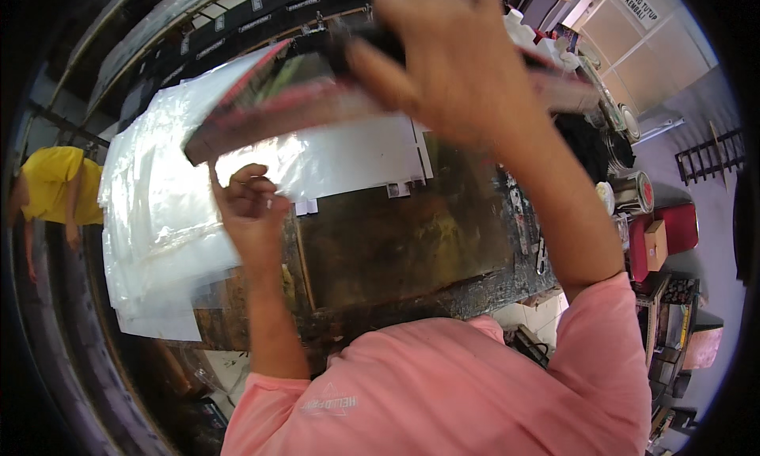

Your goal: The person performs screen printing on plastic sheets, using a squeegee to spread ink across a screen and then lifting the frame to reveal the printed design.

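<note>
A wooden screen-printing frame [277, 125] with reddish edges is tilted up over the table, its near rail blurred. My left hand [252, 199] has its index finger stretched up against the frame's left corner. The other fingers of that hand are loosely curled, with nothing held in them. Above the frame's middle, my right hand [455, 64] is smeared by motion. Between its thumb and fingers shows a dark object [368, 51], too blurred to name. Beneath the frame lie glossy white sheets [356, 161], spread over the left and middle of the table.
The dark, stained worktable [396, 250] reaches close to my body. Cans [633, 192] and containers line its right side. A red chair [679, 228] carries a cardboard box [655, 246]. Black printed fabric [261, 17] lies beyond the sheets. At far left stands a person in yellow [59, 183].
</note>
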Demonstrator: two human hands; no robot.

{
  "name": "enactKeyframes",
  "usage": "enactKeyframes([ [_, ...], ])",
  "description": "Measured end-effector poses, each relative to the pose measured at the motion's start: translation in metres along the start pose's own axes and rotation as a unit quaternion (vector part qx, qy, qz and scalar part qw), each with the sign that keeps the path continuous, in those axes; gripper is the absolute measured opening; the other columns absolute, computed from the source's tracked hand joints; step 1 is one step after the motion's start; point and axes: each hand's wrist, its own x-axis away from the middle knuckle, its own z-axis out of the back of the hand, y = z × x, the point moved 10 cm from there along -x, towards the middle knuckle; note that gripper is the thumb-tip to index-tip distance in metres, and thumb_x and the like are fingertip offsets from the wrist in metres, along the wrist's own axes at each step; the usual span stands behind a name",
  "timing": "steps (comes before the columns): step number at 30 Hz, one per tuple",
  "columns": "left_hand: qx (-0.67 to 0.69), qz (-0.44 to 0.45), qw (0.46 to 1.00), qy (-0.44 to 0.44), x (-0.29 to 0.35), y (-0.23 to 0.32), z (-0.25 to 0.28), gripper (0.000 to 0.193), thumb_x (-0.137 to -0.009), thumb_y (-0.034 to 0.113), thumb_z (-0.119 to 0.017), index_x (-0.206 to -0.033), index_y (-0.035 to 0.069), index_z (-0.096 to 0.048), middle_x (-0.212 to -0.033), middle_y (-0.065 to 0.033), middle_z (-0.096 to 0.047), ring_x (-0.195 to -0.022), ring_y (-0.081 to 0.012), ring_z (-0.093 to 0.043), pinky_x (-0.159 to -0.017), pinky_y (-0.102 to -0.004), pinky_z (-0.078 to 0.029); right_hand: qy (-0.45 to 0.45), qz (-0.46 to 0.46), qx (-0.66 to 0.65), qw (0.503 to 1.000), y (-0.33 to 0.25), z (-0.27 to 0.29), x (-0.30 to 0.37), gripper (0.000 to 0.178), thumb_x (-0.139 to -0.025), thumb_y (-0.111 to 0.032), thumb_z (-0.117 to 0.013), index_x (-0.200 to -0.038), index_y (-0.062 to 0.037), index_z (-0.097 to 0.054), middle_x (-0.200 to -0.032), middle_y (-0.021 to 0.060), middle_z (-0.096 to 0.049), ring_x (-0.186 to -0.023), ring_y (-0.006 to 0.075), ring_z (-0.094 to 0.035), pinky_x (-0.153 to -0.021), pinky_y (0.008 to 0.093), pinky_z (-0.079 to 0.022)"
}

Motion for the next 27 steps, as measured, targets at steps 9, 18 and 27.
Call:
enactKeyframes([
  [9, -0.283, -0.063, 0.955, -0.061, 0.063, -0.042, 0.02, 0.103, -0.053, 0.043, -0.105, -0.139, 0.001, -0.068, -0.108, -0.0106, -0.067, -0.098, -0.029, -0.066, -0.086, -0.0422, -0.054, -0.22, 0.005, -0.004, 0.975, -0.009, -0.136, 0.149, 0.031, -0.082, -0.002, -0.068, -0.11, -0.0065, -0.054, -0.103, 0.0107, -0.061, -0.103, 0.0311, -0.062, -0.095, 0.0549, -0.039],
  [18, -0.374, -0.085, 0.921, -0.071, 0.067, -0.05, 0.012, 0.109, -0.048, 0.052, -0.102, -0.139, 0.001, -0.068, -0.099, -0.0141, -0.061, -0.095, -0.0368, -0.061, -0.086, -0.0488, -0.05, -0.24, -0.004, 0.042, 0.97, 0.0, -0.189, 0.147, 0.031, -0.081, -0.003, -0.071, -0.108, -0.0091, -0.055, -0.103, 0.0081, -0.059, -0.107, 0.0282, -0.061, -0.1, 0.0568, -0.038],
  [27, -0.321, -0.071, 0.941, -0.085, 0.07, -0.059, 0.017, 0.113, -0.043, 0.06, -0.1, -0.133, -0.002, -0.07, -0.085, -0.0087, -0.052, -0.081, -0.0293, -0.052, -0.074, -0.0443, -0.044, -0.146, -0.022, 0.053, 0.988, 0.12, -0.303, 0.021, 0.028, -0.088, -0.002, -0.062, -0.114, -0.0079, -0.053, -0.108, 0.0091, -0.062, -0.109, 0.0309, -0.062, -0.095, 0.0566, -0.036],
])
